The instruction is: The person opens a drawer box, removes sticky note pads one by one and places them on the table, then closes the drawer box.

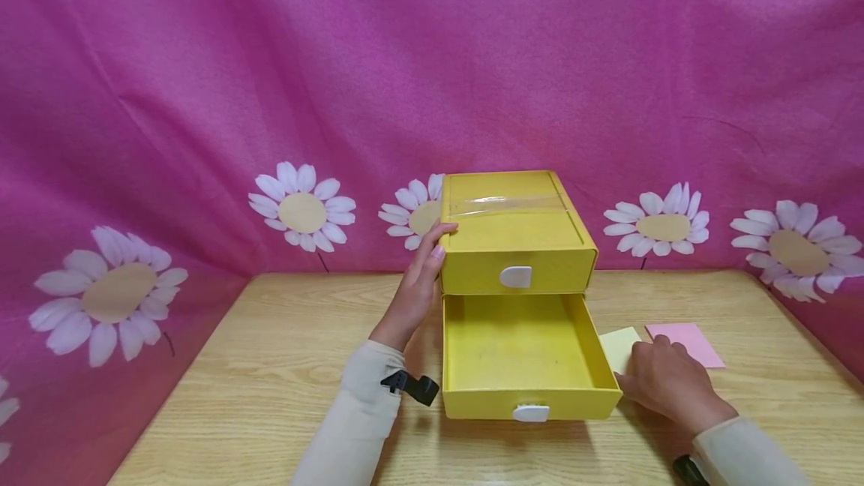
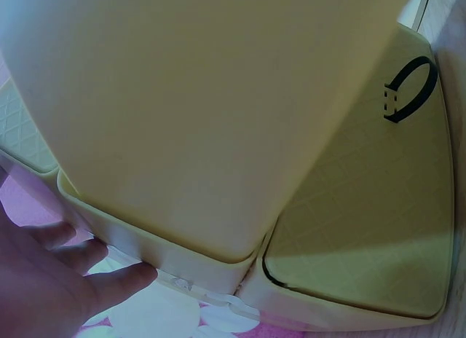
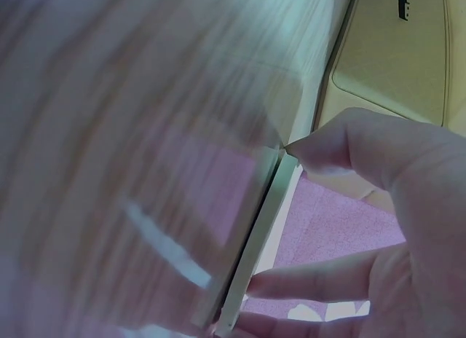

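Observation:
A yellow two-drawer organizer [image 1: 506, 231] stands on the table, its upper drawer closed. The lower drawer [image 1: 529, 405] is pulled far out, its yellow floor in sight. My left hand [image 1: 415, 291] rests against the organizer's upper left side; the left wrist view shows the fingers [image 2: 120, 283] extended along its edge. To the right of the drawer, my right hand [image 1: 671, 381] pinches a pale yellow sticky note pad [image 1: 617, 347] by its edges. In the right wrist view, the thumb is at one corner of the pad [image 3: 255, 243] and fingertips are at another.
A pink sticky note pad [image 1: 695, 343] lies on the wooden table [image 1: 304, 336] just beyond my right hand. Clear tape [image 1: 506, 203] crosses the organizer's top. A magenta cloth [image 1: 472, 58] with daisies hangs behind and along the sides.

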The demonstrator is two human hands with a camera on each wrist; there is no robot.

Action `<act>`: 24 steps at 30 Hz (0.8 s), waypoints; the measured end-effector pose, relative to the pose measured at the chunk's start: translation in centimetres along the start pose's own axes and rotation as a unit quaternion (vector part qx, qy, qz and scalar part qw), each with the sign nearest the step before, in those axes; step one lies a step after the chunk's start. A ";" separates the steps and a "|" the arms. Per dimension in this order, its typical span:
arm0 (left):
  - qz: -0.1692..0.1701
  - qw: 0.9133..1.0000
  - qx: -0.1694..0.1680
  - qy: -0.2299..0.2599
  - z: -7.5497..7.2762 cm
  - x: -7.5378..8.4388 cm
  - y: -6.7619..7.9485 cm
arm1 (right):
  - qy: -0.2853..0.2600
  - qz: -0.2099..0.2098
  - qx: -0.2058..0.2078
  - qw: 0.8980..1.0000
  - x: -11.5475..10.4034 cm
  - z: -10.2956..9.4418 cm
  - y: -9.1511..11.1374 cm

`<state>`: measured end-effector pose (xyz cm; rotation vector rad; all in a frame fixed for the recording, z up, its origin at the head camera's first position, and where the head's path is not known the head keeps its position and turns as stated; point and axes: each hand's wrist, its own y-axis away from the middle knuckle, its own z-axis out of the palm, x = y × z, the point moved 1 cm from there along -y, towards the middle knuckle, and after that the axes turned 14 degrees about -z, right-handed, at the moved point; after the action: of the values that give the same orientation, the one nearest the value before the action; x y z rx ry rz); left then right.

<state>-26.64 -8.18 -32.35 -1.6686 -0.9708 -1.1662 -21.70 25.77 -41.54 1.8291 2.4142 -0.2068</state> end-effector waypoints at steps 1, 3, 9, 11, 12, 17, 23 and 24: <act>0.001 1.000 0.001 0.001 0.0 0.0 0.0 | 0.002 0.000 0.000 1.000 0.0 0.0 0.0; 0.001 1.000 0.002 0.001 0.0 0.0 0.0 | 0.005 -0.001 0.004 1.000 0.0 0.1 0.0; 0.001 1.000 0.002 0.004 0.0 -0.1 0.0 | 0.003 -0.001 0.014 1.000 0.0 0.2 0.0; 0.001 1.000 0.003 0.003 0.0 -0.1 0.0 | 0.002 -0.001 0.015 1.000 0.0 0.2 -0.1; 0.000 1.000 0.004 0.003 0.0 -0.1 0.0 | 0.002 0.000 0.015 1.000 0.0 0.1 -0.1; 0.000 1.000 0.003 0.000 0.0 0.0 0.0 | 0.005 0.001 0.010 1.000 -0.1 0.1 -0.1; 0.003 1.000 0.003 0.000 0.0 0.0 0.0 | 0.001 0.006 0.003 1.000 0.0 0.1 -0.2; 0.004 1.000 0.003 -0.001 0.0 0.0 0.0 | 0.001 0.006 0.002 1.000 0.0 0.1 -0.3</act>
<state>-26.69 -8.18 -32.37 -1.6671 -0.9672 -1.1565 -21.96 25.69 -41.61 1.8461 2.4042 -0.2095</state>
